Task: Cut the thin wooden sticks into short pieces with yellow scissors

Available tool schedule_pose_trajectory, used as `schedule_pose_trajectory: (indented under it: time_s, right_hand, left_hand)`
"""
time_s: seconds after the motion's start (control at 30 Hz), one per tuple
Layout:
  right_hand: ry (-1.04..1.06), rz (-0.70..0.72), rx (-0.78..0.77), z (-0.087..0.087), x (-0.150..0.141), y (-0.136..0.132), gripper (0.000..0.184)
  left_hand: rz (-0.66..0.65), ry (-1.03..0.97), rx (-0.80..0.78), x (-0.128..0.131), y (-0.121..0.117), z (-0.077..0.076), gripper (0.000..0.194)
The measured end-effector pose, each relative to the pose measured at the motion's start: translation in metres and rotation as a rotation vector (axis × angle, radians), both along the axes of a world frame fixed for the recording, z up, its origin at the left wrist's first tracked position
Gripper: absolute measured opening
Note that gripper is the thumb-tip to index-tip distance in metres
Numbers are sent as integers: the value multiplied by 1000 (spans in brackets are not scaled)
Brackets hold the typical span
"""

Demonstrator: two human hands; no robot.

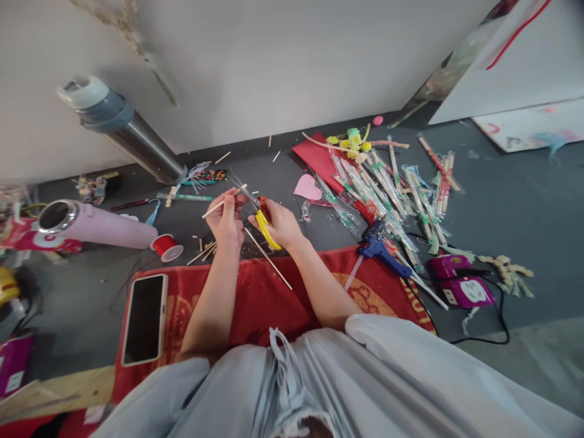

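Note:
Between the fingers and thumb of my left hand [227,220] is a thin pale wooden stick [213,210], slanting up to the right. My right hand [281,224] grips a pair of yellow-handled scissors [266,231]. The scissor blades reach up and left across the far end of the stick; whether they touch it I cannot tell. Under my hands, another long stick [269,258] lies partly over the red cloth [255,283]. Short cut pieces of stick [207,250] are heaped beside my left wrist.
Left stand a pink flask [100,225], a steel thermos [141,143], a red ribbon spool [166,247] and a phone [145,319]. Right lie a blue glue gun [383,252], several wrapped sticks [378,182], a pink paper heart [308,187] and a purple power socket [460,283] with a black cable.

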State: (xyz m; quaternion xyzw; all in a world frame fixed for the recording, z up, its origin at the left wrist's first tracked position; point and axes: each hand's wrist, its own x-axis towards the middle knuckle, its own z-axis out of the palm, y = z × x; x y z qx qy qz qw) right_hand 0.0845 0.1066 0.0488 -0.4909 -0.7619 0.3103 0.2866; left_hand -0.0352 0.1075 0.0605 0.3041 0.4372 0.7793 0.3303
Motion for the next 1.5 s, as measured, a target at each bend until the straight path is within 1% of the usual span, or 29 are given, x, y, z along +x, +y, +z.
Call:
schedule_pose_trajectory:
  time_s: [0.2, 0.4, 0.5, 0.63, 0.8, 0.93, 1.07, 1.17, 1.27, 1.4, 1.5]
  right_hand:
    - [-8, -2, 32, -1, 0, 0, 50]
    - [-16, 21, 17, 2, 0, 0, 48]
    - [-13, 16, 2, 4, 0, -1, 47]
    - [-45, -4, -41, 7, 1, -1, 43]
    - [-56, -25, -60, 10, 2, -2, 42]
    - [-46, -41, -88, 14, 2, -5, 44]
    - [-59, -47, -103, 16, 2, -6, 44]
    - [-77, -48, -95, 15, 1, -5, 45]
    - [-89, -43, -65, 10, -1, -4, 46]
    - [-38, -22, -4, 1, -4, -3, 49]
    - [-2, -11, 29, -3, -5, -3, 51]
  left_hand:
    - [-32, -25, -2, -1, -1, 0, 43]
    - [-50, -37, -9, -1, -1, 1, 36]
    - [-31, -26, -49, -1, -1, 2, 31]
    - [-15, -31, -91, -1, -1, 3, 33]
    - [-17, -27, -77, -2, 0, 2, 36]
    - [-10, -17, -54, -3, 0, 3, 33]
    - [18, 18, -92, -3, 0, 4, 28]
    - [30, 27, -117, -3, 1, 5, 28]
    - [50, 17, -125, -3, 1, 5, 28]
    - [65, 8, -139, -1, 1, 5, 32]
    - [59, -6, -152, 1, 0, 5, 37]
